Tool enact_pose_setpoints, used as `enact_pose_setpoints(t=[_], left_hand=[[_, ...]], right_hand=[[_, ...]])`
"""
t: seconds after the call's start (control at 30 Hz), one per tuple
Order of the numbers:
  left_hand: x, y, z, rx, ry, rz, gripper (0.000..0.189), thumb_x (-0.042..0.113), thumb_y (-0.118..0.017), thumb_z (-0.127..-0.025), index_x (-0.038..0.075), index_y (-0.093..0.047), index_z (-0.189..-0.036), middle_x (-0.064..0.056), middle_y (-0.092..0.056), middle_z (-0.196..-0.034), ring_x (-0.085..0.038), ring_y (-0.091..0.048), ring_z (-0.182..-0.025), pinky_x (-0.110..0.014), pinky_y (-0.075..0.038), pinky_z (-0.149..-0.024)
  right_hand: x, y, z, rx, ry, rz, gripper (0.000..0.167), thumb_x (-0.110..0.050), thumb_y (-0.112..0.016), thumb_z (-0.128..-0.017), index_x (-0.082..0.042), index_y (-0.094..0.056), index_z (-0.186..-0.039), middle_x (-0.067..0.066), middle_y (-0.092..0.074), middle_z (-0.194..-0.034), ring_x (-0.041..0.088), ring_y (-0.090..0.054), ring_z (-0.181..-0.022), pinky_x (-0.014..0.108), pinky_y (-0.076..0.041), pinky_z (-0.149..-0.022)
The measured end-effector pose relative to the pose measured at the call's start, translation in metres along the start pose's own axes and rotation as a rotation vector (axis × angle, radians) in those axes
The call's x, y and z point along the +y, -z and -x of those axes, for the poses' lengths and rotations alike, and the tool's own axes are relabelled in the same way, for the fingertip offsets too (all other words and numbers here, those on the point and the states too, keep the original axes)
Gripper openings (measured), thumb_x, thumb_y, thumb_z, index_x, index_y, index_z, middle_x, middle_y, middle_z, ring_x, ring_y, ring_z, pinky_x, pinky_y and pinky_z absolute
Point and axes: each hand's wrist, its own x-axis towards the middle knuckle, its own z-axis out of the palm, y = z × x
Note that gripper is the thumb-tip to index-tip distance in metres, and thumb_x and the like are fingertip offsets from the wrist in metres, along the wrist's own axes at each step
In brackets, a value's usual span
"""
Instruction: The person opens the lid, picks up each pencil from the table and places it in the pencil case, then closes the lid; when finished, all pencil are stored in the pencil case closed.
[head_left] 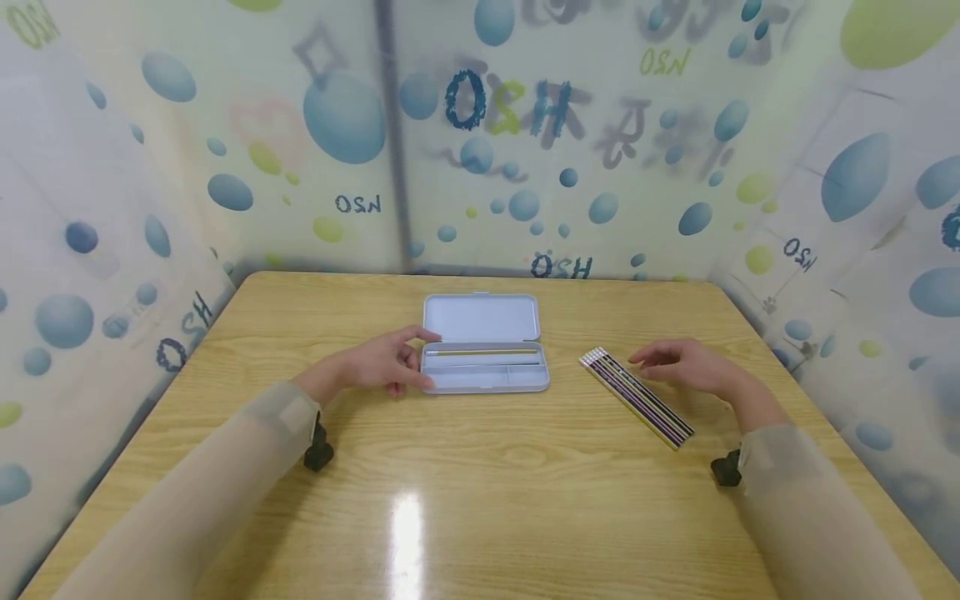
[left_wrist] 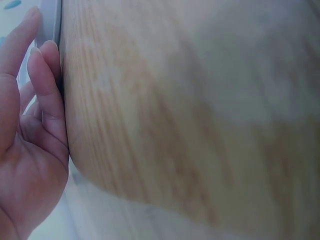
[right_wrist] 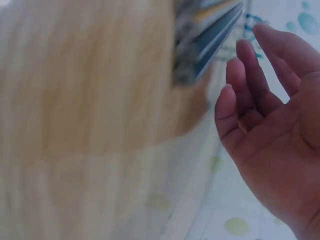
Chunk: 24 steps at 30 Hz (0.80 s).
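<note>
A pale pencil case point(head_left: 486, 390) stands with its lid raised at the back. Inside it, along the rear compartment, lies a yellow pencil point(head_left: 487, 352). My left hand point(head_left: 382, 360) holds the case's left end, one digit at the hinge corner and another at the front corner. To the right, several striped pencils point(head_left: 637, 400) lie side by side in a slanting row, their white-tipped ends towards the back. My right hand point(head_left: 686, 364) hovers just right of those pencils, fingers loosely bent and holding nothing. In the right wrist view the pencils point(right_wrist: 215, 37) appear blurred beyond its fingertips.
Everything sits on a wooden table point(head_left: 480, 467) with rounded back corners. A printed curtain point(head_left: 480, 167) with drops and lettering surrounds it on three sides. Dark wrist straps point(head_left: 318, 450) show at both sleeves.
</note>
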Motion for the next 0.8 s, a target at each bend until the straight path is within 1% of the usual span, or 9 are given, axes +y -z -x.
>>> enact_pose_setpoints(t=[0.13, 0.23, 0.3, 0.4, 0.53, 0.67, 0.8], left_hand=[[0.001, 0.000, -0.001, -0.008, -0.007, -0.007, 0.087, 0.026, -0.088, -0.097, 0.017, -0.036, -0.167, -0.004, -0.061, -0.088, -0.017, -0.059, -0.065, -0.027, -0.055, -0.061], [0.001, 0.000, -0.001, -0.010, -0.005, -0.009, 0.088, 0.025, -0.087, -0.097, 0.017, -0.035, -0.167, -0.004, -0.061, -0.088, -0.017, -0.059, -0.066, -0.027, -0.055, -0.062], [0.001, 0.000, -0.001, -0.006, 0.001, -0.005, 0.088, 0.025, -0.088, -0.097, 0.018, -0.035, -0.167, -0.004, -0.061, -0.088, -0.018, -0.059, -0.066, -0.028, -0.055, -0.062], [0.001, -0.001, 0.000, -0.004, 0.009, -0.002, 0.088, 0.026, -0.088, -0.097, 0.019, -0.036, -0.167, -0.004, -0.061, -0.088, -0.019, -0.059, -0.066, -0.028, -0.055, -0.062], [0.001, -0.002, 0.000, -0.006, 0.009, -0.005, 0.088, 0.027, -0.088, -0.096, 0.020, -0.035, -0.167, -0.004, -0.060, -0.087, -0.019, -0.059, -0.066, -0.028, -0.055, -0.062], [0.000, -0.001, -0.001, 0.000, 0.010, 0.000, 0.088, 0.026, -0.089, -0.096, 0.020, -0.036, -0.167, -0.004, -0.061, -0.088, -0.019, -0.059, -0.066, -0.028, -0.055, -0.063], [0.001, 0.002, -0.004, 0.006, 0.002, -0.025, 0.088, 0.027, -0.088, -0.096, 0.021, -0.035, -0.166, -0.005, -0.061, -0.088, -0.020, -0.060, -0.067, -0.029, -0.056, -0.063]], right_hand=[[0.009, 0.002, 0.005, -0.029, -0.029, 0.008, 0.042, -0.034, -0.071, -0.108, -0.014, -0.071, -0.145, 0.011, -0.073, -0.142, 0.028, -0.066, -0.131, 0.040, -0.056, -0.103], [0.011, 0.001, 0.006, -0.045, -0.058, 0.004, 0.046, -0.040, -0.071, -0.108, -0.017, -0.070, -0.147, 0.010, -0.070, -0.147, 0.033, -0.063, -0.138, 0.049, -0.054, -0.110], [0.010, 0.001, 0.005, -0.054, -0.075, -0.005, 0.047, -0.041, -0.071, -0.107, -0.019, -0.069, -0.148, 0.010, -0.069, -0.150, 0.035, -0.061, -0.140, 0.052, -0.052, -0.113], [0.010, 0.000, 0.004, -0.067, -0.067, -0.020, 0.047, -0.039, -0.071, -0.108, -0.016, -0.068, -0.149, 0.013, -0.067, -0.152, 0.036, -0.060, -0.141, 0.053, -0.052, -0.113], [0.012, -0.001, 0.002, -0.072, -0.055, -0.031, 0.046, -0.034, -0.071, -0.108, -0.013, -0.067, -0.149, 0.015, -0.067, -0.152, 0.036, -0.061, -0.140, 0.051, -0.052, -0.111], [0.013, -0.002, 0.001, -0.070, -0.055, -0.034, 0.046, -0.033, -0.069, -0.109, -0.012, -0.067, -0.150, 0.016, -0.066, -0.152, 0.035, -0.061, -0.138, 0.052, -0.053, -0.111], [0.012, 0.001, 0.001, -0.059, -0.040, -0.022, 0.044, -0.033, -0.068, -0.110, -0.013, -0.067, -0.150, 0.016, -0.067, -0.152, 0.036, -0.061, -0.138, 0.055, -0.052, -0.113]])
